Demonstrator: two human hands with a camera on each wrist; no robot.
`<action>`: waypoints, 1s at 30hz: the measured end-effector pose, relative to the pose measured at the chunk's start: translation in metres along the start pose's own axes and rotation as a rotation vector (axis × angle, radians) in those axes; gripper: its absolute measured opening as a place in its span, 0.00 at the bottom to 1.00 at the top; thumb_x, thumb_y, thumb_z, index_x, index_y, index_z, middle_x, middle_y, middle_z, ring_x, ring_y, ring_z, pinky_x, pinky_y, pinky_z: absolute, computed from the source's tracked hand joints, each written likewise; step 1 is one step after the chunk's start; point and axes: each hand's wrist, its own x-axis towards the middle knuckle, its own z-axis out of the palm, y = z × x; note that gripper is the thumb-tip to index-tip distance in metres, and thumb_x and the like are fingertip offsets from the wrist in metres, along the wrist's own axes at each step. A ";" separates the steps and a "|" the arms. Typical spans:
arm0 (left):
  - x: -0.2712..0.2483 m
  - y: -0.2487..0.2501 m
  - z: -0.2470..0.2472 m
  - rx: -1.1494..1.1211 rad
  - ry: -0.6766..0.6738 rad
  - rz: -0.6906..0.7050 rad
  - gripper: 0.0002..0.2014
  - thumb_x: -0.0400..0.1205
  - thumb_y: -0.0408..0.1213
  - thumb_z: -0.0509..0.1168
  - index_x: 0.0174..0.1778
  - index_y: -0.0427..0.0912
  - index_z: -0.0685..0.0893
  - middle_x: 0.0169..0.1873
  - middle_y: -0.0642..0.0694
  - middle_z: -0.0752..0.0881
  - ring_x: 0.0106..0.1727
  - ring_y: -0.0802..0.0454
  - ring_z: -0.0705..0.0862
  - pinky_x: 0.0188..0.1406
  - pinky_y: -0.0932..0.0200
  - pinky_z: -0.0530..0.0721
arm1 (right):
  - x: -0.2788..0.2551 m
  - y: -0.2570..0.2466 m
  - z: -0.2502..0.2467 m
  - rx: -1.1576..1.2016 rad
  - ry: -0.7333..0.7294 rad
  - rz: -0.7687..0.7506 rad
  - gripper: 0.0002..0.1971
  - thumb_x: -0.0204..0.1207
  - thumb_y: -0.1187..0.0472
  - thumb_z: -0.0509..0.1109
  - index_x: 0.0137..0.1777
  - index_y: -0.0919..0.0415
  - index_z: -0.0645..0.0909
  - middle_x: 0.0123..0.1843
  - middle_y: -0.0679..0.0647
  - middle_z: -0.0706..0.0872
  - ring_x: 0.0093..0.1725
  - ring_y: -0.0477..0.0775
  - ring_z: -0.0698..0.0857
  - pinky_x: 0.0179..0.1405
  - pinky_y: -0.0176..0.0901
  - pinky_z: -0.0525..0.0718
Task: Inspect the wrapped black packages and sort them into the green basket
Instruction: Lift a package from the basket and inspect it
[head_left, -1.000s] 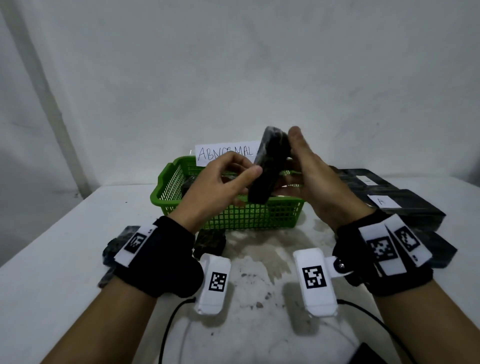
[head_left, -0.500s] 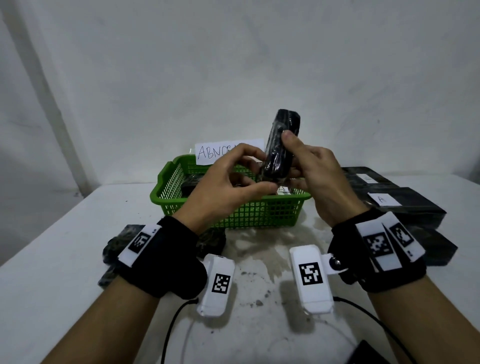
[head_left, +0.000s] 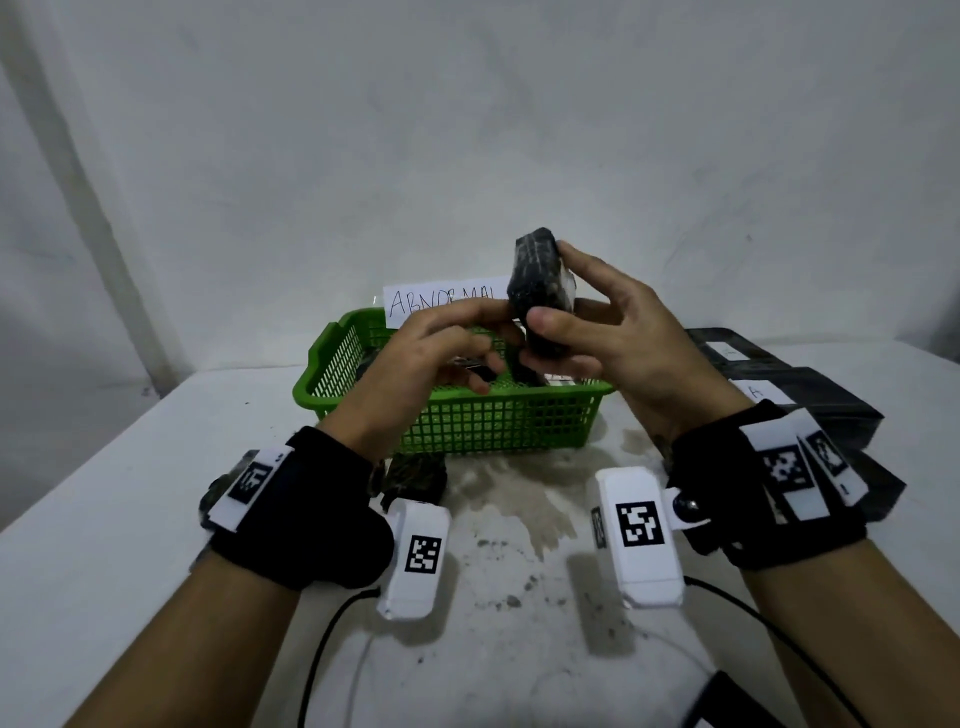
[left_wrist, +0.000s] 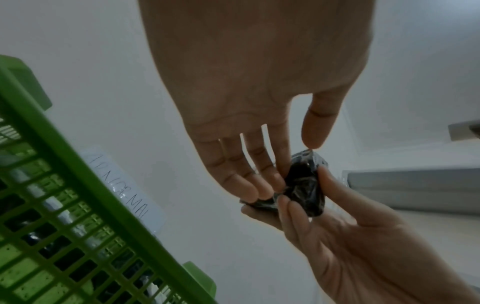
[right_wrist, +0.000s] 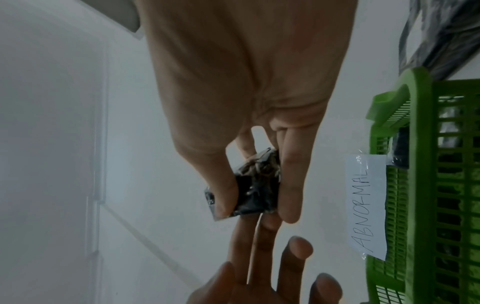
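Note:
A small black package (head_left: 537, 280) in shiny wrap is held upright above the green basket (head_left: 467, 400). My right hand (head_left: 553, 286) grips it, thumb on the near face and fingers behind. My left hand (head_left: 467, 338) reaches in from the left with straight fingers that touch the package's lower edge. In the left wrist view the left fingertips (left_wrist: 272, 183) rest against the package (left_wrist: 303, 189). The right wrist view shows my right hand (right_wrist: 257, 205) pinching the package (right_wrist: 255, 185) beside the basket (right_wrist: 420, 164). Dark packages lie inside the basket.
A paper label reading ABNORMAL (head_left: 441, 301) stands on the basket's back rim. Larger black packages with white labels (head_left: 810, 405) lie at the right. More small black packages (head_left: 415, 475) lie on the table under my left wrist. A wall stands close behind.
The package has been turned in the hands, so a broader face shows. It now sits mainly in my right hand, and my left fingers have slid to its lower edge.

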 end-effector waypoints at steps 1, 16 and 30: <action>0.000 0.000 0.001 0.008 -0.003 0.000 0.19 0.75 0.35 0.58 0.59 0.48 0.86 0.52 0.50 0.91 0.45 0.50 0.86 0.41 0.58 0.86 | 0.001 0.000 0.000 -0.026 0.022 -0.012 0.38 0.75 0.70 0.77 0.84 0.55 0.70 0.61 0.67 0.90 0.51 0.57 0.94 0.46 0.45 0.92; 0.048 0.004 0.146 0.563 -0.395 0.248 0.07 0.84 0.42 0.67 0.53 0.49 0.90 0.47 0.56 0.85 0.46 0.62 0.83 0.46 0.68 0.77 | -0.095 -0.040 -0.142 -0.319 0.177 0.146 0.31 0.71 0.63 0.76 0.75 0.46 0.77 0.63 0.53 0.91 0.55 0.48 0.91 0.43 0.34 0.86; 0.080 -0.039 0.232 1.037 -0.746 0.086 0.24 0.77 0.41 0.76 0.71 0.52 0.83 0.65 0.48 0.80 0.67 0.48 0.79 0.61 0.58 0.76 | -0.116 0.006 -0.272 -1.114 0.242 0.702 0.34 0.71 0.53 0.79 0.76 0.51 0.72 0.69 0.52 0.83 0.63 0.55 0.83 0.65 0.48 0.81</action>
